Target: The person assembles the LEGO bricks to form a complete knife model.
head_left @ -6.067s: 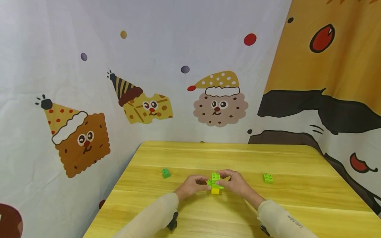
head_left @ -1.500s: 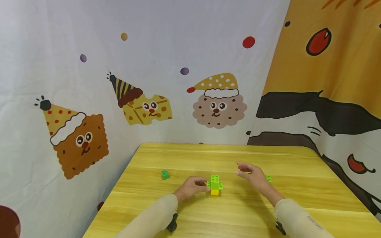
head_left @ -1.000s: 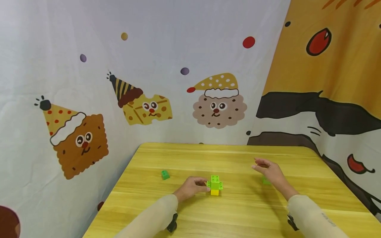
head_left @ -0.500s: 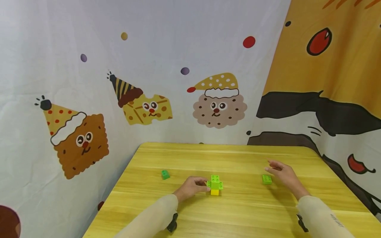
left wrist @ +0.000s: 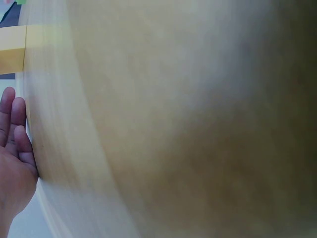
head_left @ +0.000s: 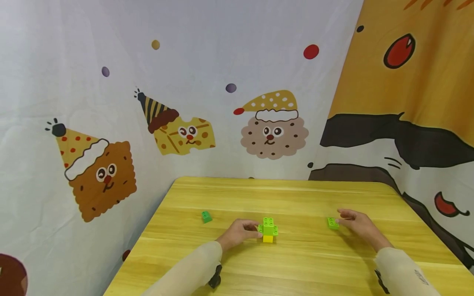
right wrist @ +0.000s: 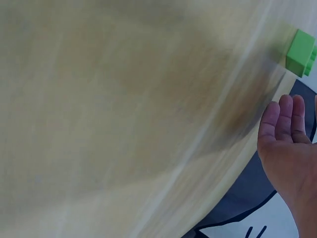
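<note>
In the head view, a small toy brick build (head_left: 268,228) stands upright on the table, bright green bricks above a yellow one (head_left: 268,239). My left hand (head_left: 238,232) has thumb and forefinger around its left side brick, pinching it. The left wrist view shows the yellow brick (left wrist: 12,47) just beyond the fingers. On the right side lies a loose light green brick (head_left: 332,223) with studs up. Beside it hovers my right hand (head_left: 357,224), thumb right at the brick's edge and fingers extended. The right wrist view shows this green brick (right wrist: 300,52) just ahead of the fingertips.
A darker green brick (head_left: 206,216) lies on the left of the wooden table (head_left: 296,197). Behind the table hangs a white cloth (head_left: 207,49) printed with cartoon snacks. Its far edge runs close to the cloth.
My right hand has left the brick build, moved right past the loose light green brick, then lowered beside it. My left hand has stayed at the build.
</note>
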`<state>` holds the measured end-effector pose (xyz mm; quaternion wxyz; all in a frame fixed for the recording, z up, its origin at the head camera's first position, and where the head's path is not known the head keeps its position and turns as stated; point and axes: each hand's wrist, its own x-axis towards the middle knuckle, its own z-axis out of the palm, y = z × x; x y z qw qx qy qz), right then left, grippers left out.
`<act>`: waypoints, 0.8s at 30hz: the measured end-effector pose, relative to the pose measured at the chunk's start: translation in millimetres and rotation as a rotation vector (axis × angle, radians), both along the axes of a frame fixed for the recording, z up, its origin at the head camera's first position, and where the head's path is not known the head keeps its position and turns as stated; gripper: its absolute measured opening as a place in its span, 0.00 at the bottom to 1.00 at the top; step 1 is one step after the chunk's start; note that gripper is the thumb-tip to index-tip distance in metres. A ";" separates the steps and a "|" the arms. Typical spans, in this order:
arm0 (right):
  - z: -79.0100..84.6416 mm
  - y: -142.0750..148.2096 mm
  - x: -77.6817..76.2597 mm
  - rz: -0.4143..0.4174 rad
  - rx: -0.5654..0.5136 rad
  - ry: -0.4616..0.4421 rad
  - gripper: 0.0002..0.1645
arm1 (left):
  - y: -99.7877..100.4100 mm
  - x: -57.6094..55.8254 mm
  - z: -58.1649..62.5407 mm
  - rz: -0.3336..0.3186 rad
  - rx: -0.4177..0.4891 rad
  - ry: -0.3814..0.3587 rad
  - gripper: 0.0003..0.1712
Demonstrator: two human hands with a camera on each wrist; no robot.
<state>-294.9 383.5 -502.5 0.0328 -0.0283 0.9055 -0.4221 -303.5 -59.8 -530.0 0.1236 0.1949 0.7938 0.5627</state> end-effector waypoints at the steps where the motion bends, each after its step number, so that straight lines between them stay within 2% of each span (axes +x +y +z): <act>1: -0.9 0.9 0.3 0.004 -0.003 -0.010 0.44 | 0.1 0.0 0.2 0.001 -0.001 -0.001 0.20; 15: -14.5 3.6 -0.7 -0.018 -0.003 -0.065 0.44 | 0.0 -0.3 0.0 0.005 0.006 -0.007 0.19; 24: -15.9 -1.0 0.7 -0.026 -0.001 -0.061 0.43 | -0.7 -0.9 -1.4 0.000 0.006 -0.005 0.19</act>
